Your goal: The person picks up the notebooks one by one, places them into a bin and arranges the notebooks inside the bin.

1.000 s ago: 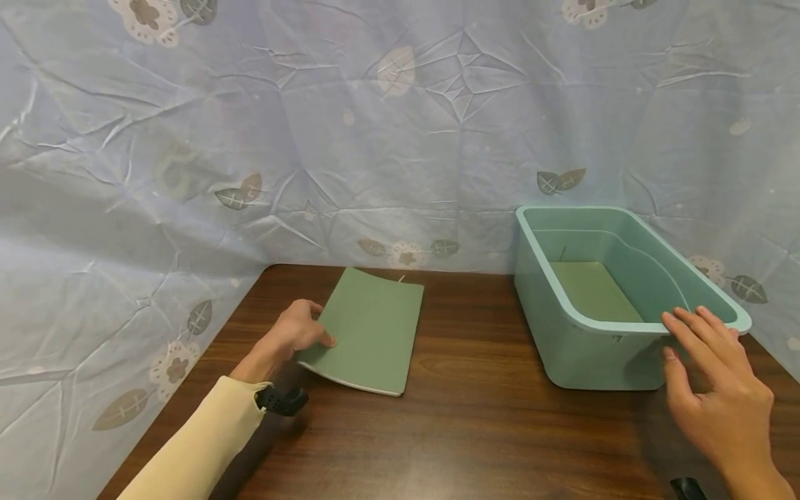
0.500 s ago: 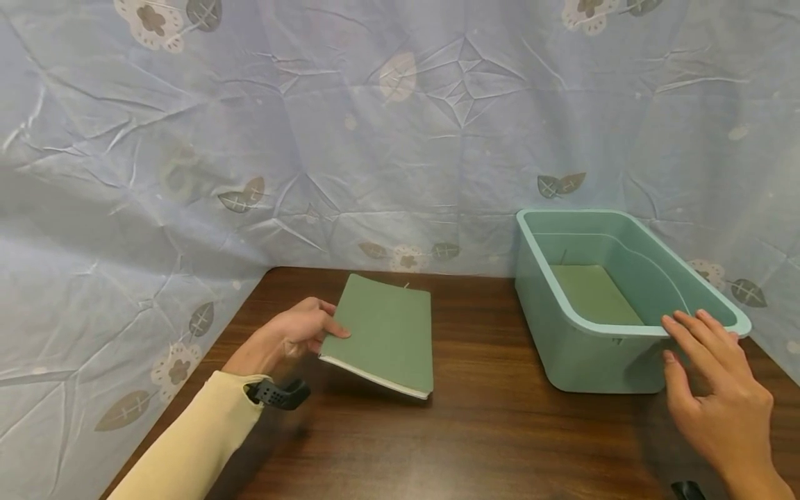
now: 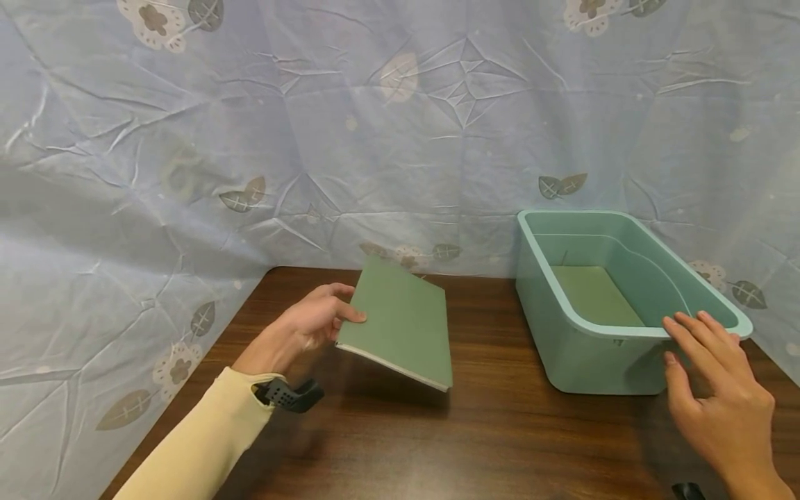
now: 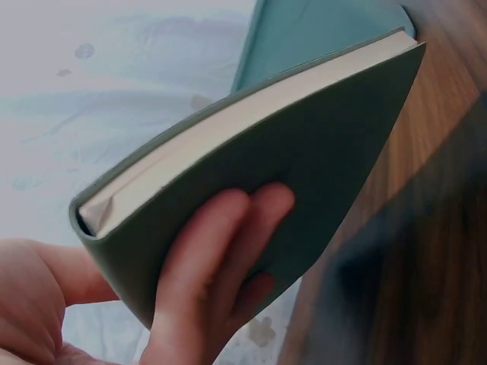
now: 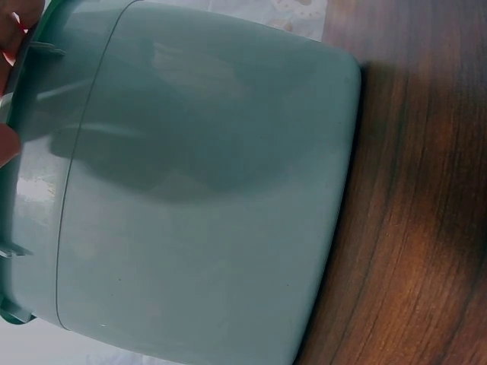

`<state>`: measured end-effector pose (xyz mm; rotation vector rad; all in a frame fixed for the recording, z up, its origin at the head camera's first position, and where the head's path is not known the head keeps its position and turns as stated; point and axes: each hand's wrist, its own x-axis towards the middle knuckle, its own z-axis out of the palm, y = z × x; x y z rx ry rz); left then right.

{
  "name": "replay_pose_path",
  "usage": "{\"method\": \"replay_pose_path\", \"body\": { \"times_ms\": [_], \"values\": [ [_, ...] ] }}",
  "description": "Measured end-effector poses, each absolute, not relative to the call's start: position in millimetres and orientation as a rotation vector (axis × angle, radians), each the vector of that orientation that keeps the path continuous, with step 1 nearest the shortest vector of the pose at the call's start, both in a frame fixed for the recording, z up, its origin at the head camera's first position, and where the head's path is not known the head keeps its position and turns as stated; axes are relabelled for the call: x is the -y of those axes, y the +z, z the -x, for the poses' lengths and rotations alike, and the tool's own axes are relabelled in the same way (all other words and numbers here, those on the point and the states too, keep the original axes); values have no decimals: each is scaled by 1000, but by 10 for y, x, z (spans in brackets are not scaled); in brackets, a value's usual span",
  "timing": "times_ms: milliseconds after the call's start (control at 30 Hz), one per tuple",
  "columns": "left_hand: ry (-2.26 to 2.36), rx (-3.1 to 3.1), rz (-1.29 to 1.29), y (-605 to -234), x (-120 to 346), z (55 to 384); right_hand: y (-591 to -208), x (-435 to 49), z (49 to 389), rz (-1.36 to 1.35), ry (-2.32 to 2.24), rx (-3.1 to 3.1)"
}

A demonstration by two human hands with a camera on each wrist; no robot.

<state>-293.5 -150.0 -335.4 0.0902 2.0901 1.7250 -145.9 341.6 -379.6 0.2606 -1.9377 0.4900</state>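
My left hand (image 3: 312,323) grips a green soft-covered notebook (image 3: 403,323) by its left edge, thumb on the upper cover. Its fingers (image 4: 202,251) lie against the cover underneath, in the left wrist view. The notebook tilts, its far corner raised and its near right corner low above the table; cream page edges show. To the right, my right hand (image 3: 719,389) holds the near rim of a teal plastic bin (image 3: 603,357), fingers over the rim and thumb against the outer wall. Inside the bin lies another flat green notebook (image 3: 594,295) with a thin ribbon.
Both the bin and hands are over a dark brown wooden table (image 3: 400,451). A pale floral cloth (image 3: 387,139) hangs behind it and along the sides. A black band (image 3: 287,394) is on the left wrist.
My left hand has raised the notebook's left side and moved it rightward, so it now tilts steeply off the table. The right hand and bin stay in place.
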Motion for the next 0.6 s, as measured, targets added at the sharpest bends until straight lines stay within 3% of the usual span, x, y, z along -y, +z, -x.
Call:
{"method": "replay_pose_path", "body": {
  "times_ms": [600],
  "values": [
    [2099, -1906, -13, -2891, 1190, 2951, -3790, -3421, 1466, -265, 486, 1930]
  ]
}}
